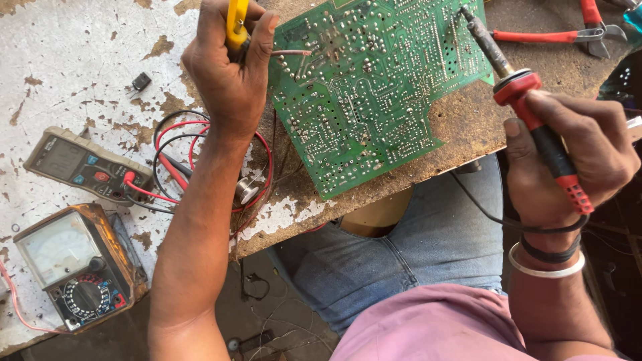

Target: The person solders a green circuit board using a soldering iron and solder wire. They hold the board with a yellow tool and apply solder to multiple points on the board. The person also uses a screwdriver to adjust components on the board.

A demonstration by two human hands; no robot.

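Worn, paint-flaked workbench [80,40] is seen from above, with two multimeters [80,220] at its left. A green circuit board [374,100] lies solder-side up. The left hand [231,73] is clenched around a yellow-handled tool [235,23]. A red soldering iron [521,100] is gripped by the right hand [568,160], its tip at the board's upper edge. Soldering appears under way; how much remains cannot be told.
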